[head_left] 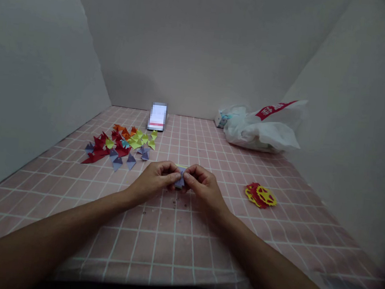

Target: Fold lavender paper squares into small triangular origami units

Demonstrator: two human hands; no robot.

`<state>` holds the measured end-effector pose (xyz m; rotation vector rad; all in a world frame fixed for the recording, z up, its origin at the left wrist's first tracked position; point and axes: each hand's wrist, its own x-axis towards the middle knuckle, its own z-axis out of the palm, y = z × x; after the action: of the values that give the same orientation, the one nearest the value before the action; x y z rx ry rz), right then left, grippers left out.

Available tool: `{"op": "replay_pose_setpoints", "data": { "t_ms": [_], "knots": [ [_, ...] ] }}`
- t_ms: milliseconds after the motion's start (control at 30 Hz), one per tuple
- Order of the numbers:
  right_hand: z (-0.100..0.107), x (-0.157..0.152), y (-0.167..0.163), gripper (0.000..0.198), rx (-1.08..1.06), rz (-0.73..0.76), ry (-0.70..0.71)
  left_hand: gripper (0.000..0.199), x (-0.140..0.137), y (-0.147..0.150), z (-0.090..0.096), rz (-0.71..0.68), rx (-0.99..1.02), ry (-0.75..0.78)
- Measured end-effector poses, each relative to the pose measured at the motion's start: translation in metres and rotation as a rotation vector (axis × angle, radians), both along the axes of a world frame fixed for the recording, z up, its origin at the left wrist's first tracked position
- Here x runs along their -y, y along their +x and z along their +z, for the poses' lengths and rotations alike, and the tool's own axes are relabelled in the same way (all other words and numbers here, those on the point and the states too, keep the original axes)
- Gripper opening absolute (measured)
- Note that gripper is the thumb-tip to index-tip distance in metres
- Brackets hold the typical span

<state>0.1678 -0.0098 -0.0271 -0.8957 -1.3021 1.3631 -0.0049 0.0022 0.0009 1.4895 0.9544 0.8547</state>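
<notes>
A small piece of purple folded paper [180, 181] is pinched between my two hands above the middle of the table. My left hand [160, 177] grips its left side with thumb and fingers. On the other side, my right hand [200, 184] pinches it the same way. Fingers cover most of the paper, so its full shape is hidden. A thin yellow-green edge shows just behind it; I cannot tell what that belongs to. Small dark specks [174, 203] lie on the cloth beneath my hands.
Several folded paper pieces [124, 149] in red, orange, yellow and purple spread at the left. Behind them stands a lit phone [157, 116]. Red and yellow star-patterned cut-outs [261, 195] lie at the right. A white plastic bag [258, 130] sits back right on the pink checked tablecloth [155, 245].
</notes>
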Motion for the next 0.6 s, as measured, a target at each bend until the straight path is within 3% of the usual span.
{"op": "replay_pose_setpoints", "data": {
  "t_ms": [600],
  "knots": [
    [0.0015,-0.0005,0.0002,0.022,0.072,-0.009,0.023,0.017,-0.0007,-0.0012,0.0042,0.005,-0.058,0.003]
  ]
}}
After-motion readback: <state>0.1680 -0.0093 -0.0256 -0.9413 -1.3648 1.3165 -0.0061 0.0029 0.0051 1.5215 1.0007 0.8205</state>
